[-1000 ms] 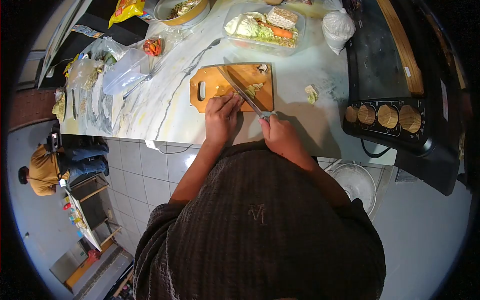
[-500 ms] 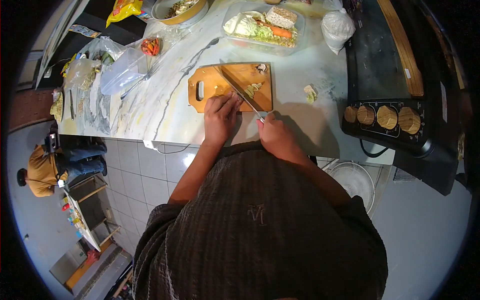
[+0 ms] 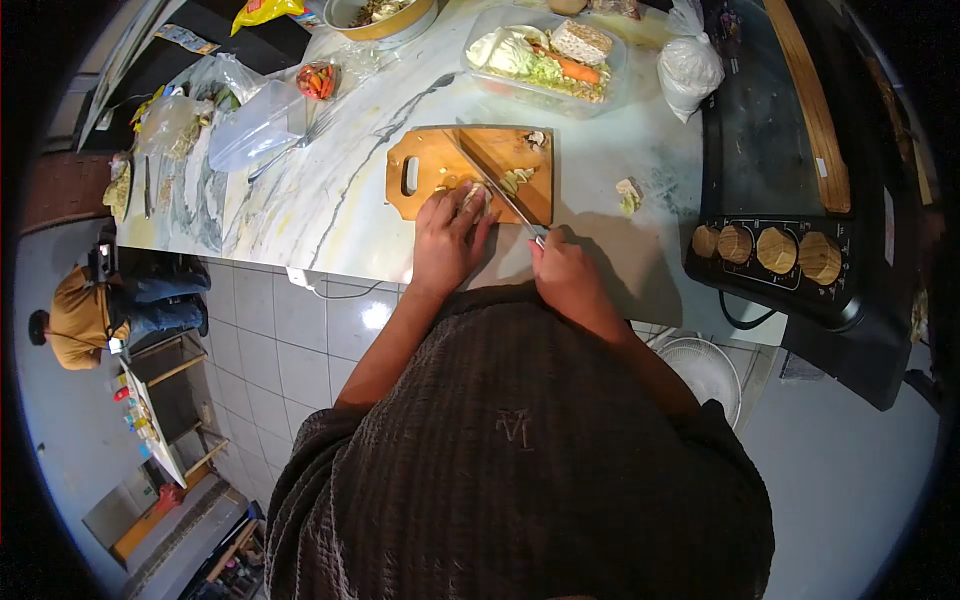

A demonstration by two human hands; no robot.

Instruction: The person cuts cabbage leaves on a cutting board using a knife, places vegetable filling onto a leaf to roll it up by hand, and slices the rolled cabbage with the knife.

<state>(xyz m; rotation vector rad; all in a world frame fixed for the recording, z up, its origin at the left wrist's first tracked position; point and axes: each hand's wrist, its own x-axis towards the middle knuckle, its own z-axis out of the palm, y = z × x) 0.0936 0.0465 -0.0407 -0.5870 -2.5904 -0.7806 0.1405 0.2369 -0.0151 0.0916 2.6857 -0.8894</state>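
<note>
A wooden cutting board (image 3: 425,155) with a slot handle lies on the marble counter. My right hand (image 3: 568,268) is closed round the handle of a long knife (image 3: 495,184), whose blade slants across the board to the upper left. Left of the blade, my left hand (image 3: 445,240) presses its fingers on a pale food piece (image 3: 476,198), partly hidden under the fingertips. Cut pale green pieces (image 3: 516,180) lie just right of the blade. A small dark-and-white scrap (image 3: 536,138) sits at the board's upper right corner.
Behind the board stands a clear container (image 3: 545,100) of cabbage, carrot and tempeh. A leafy scrap (image 3: 628,196) lies to the right, near a black oven (image 3: 770,245). At left are an empty plastic box (image 3: 258,125) and red chillies (image 3: 318,80). Another person (image 3: 75,315) stands far left.
The view has shifted slightly, so the board and counter items appear a little further right. My left hand's fingers have spread somewhat on the food. The knife stays in my right hand.
</note>
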